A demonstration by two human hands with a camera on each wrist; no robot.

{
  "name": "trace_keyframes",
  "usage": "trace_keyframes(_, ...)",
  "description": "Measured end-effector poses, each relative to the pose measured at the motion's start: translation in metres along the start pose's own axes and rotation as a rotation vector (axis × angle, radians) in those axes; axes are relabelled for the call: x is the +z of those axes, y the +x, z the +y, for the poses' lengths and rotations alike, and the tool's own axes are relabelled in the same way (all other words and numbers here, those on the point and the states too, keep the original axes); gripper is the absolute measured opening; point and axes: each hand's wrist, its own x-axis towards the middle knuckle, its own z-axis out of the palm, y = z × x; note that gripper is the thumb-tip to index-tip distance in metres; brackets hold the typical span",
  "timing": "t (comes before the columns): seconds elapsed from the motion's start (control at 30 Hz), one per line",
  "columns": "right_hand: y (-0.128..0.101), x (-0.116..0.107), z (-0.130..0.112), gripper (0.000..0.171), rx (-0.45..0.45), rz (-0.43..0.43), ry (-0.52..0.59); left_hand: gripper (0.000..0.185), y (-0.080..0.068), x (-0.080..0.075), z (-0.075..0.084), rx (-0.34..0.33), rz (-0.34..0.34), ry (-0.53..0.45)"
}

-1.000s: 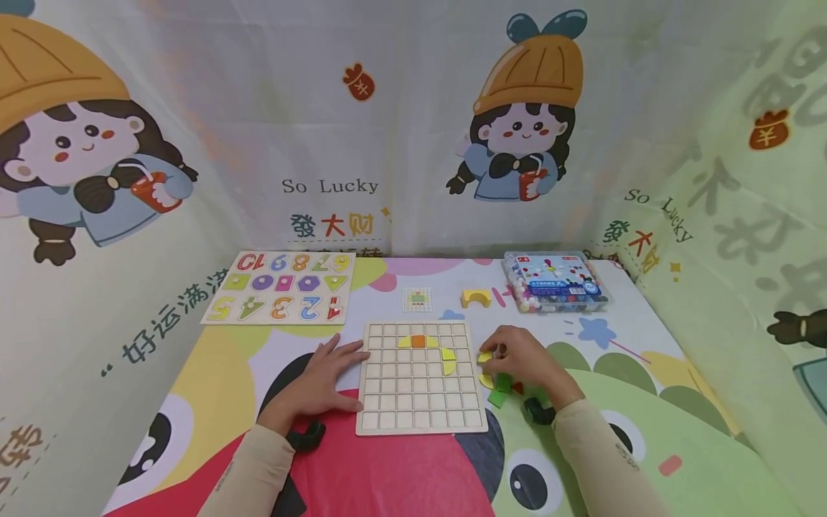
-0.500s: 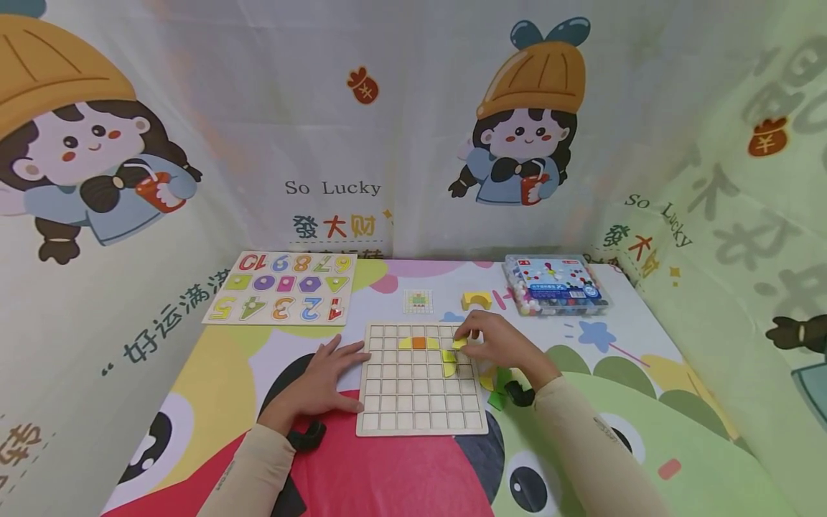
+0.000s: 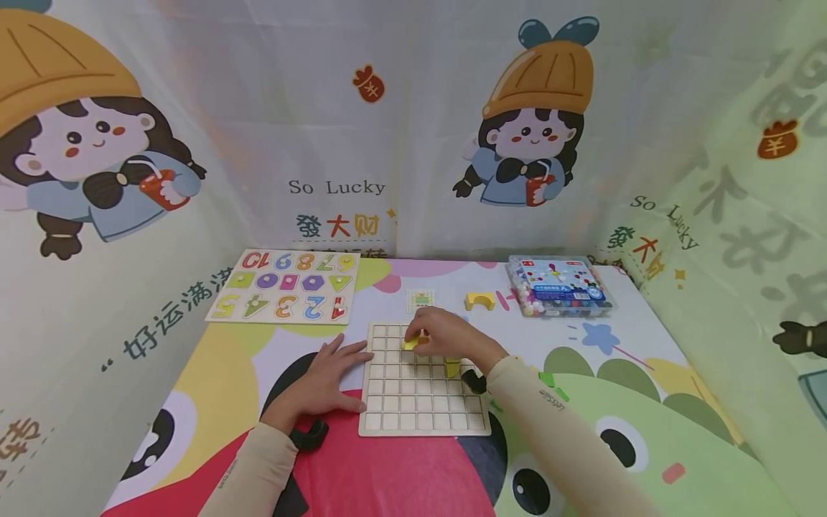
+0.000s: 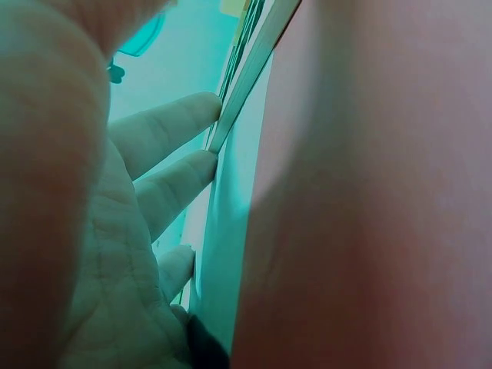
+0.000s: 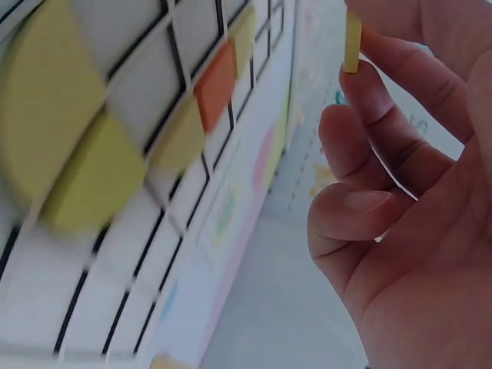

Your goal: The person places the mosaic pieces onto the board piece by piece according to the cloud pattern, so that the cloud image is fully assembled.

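A wooden grid board [image 3: 400, 424] lies flat in the head view. My right hand [image 3: 449, 336] is over its upper part and pinches a thin yellow tile [image 5: 353, 42], seen edge-on in the right wrist view. Beneath the hand sit an orange square tile [image 5: 216, 86] and yellow tiles beside it; more yellow tiles [image 3: 452, 369] lie on the board's right side, partly covered by the wrist. My left hand [image 3: 319, 382] is spread on the table, its fingertips and thumb at the board's left edge. The left wrist view shows those straight fingers [image 4: 177, 131] at the edge.
Behind the board are a small picture card [image 3: 421, 296] and a yellow arch block [image 3: 480, 300]. A number puzzle [image 3: 298, 291] lies back left, a clear box of beads [image 3: 562, 287] back right. Loose green tiles [image 3: 562, 394] lie by the right sleeve.
My right hand has picked up a yellow tile from the loose pieces right of the board and carried it leftward over the board's upper rows. The left hand has stayed in place.
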Motion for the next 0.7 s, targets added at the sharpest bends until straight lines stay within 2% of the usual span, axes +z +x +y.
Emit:
trace_keyframes(0.17, 0.017, 0.012, -0.012, 0.015, 0.050, -0.067, -0.051, 0.094, 0.001, 0.000, 0.000, -0.006, -0.003, -0.001)
trace_keyframes(0.47, 0.033, 0.026, -0.020, 0.015, 0.038, -0.113, -0.150, 0.094, 0.001, 0.000, -0.001, -0.003, -0.003, 0.000)
trace_keyframes(0.7, 0.036, 0.030, -0.019, 0.014, 0.068, -0.141, -0.117, 0.094, 0.000, 0.000, -0.001, -0.010, -0.005, -0.003)
